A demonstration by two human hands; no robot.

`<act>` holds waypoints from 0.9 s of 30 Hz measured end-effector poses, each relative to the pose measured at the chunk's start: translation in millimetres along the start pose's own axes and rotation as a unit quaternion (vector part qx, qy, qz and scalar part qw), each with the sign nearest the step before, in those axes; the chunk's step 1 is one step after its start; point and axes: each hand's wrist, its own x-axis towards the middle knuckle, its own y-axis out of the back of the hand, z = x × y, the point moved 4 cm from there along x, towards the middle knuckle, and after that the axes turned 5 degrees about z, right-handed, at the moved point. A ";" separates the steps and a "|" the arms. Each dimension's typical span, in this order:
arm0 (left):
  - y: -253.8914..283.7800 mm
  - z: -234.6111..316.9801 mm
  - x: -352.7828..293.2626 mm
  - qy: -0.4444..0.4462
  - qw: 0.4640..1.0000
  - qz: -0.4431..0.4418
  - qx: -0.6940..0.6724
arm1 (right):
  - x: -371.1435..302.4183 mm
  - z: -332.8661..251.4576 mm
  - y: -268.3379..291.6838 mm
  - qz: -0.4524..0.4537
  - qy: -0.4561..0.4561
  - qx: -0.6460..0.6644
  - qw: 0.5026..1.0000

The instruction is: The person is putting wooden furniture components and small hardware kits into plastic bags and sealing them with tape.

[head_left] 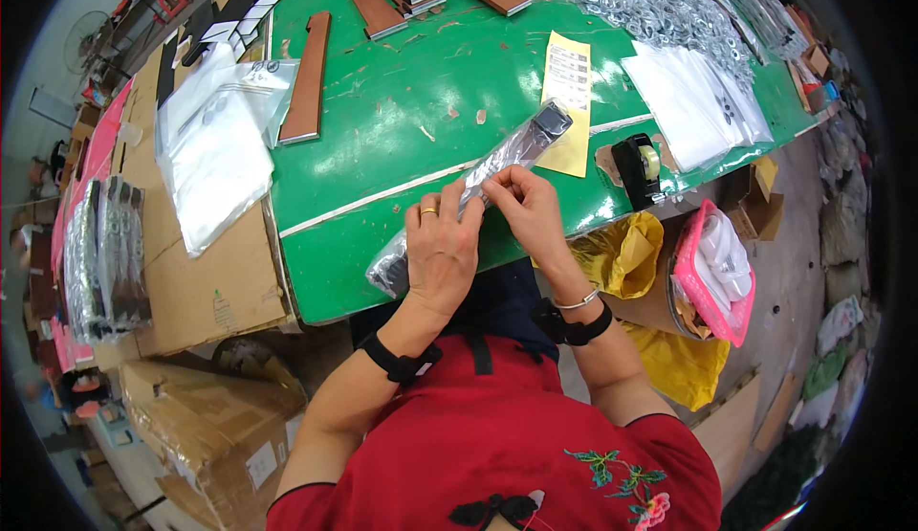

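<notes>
Both hands, the left hand [442, 255] and right hand [528, 208], are pinching a long bagged strip [497, 163] pointing to 1 o'clock over the green desk [402, 120]. The thin bag could be tearing if they are pulling too hard.

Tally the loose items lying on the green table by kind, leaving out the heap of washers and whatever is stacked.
Brown strip lying alone: 1
Yellow paper slip: 1
Tape dispenser: 1
Long dark item in clear wrap, held by both hands: 1
Total: 4
</notes>
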 end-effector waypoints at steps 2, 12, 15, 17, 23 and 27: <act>0.4 1.1 0.2 0.000 1.000 -0.006 -0.001 | -0.1 -0.3 1.0 0.013 0.005 -0.040 0.999; -2.5 5.2 -1.9 -0.014 0.999 -0.007 0.041 | 1.8 -11.1 6.9 0.010 0.014 -0.120 0.993; -4.9 2.4 -1.6 -0.026 0.999 -0.024 0.041 | 1.3 -25.2 9.1 -0.006 0.016 -0.151 0.988; -4.3 2.6 -0.8 -0.029 0.998 -0.036 0.042 | -1.5 -32.3 10.1 -0.029 0.012 -0.175 0.984; -2.0 -0.3 1.7 -0.018 0.999 -0.039 0.020 | -10.5 -40.1 16.8 -0.008 0.005 -0.119 0.993; 1.0 -3.9 5.7 -0.012 0.999 -0.029 -0.008 | -9.5 -12.5 20.6 -0.052 -0.045 -0.018 0.997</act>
